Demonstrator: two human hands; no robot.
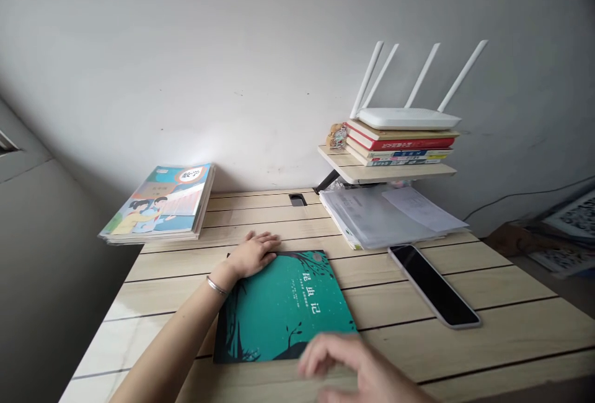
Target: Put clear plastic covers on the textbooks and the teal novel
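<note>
A teal book (279,307) with white Chinese characters and dark branch drawings lies closed on the slatted wooden desk (153,294). My left hand (251,255) rests flat over the book's far left corner, fingers stretched out toward the back. A silver bangle (216,286) circles that wrist. At the book's near right corner hovers my right hand (346,363), blurred by motion. Its fingers are bent, with a gap between them and the thumb, and I see nothing held there.
A phone (434,285) lies on the right, dark screen up. Behind it, papers in a clear folder (379,217) sit beneath a small raised shelf (395,172) bearing books (400,144) and a white router (409,118). Textbooks (162,204) are stacked at the back left.
</note>
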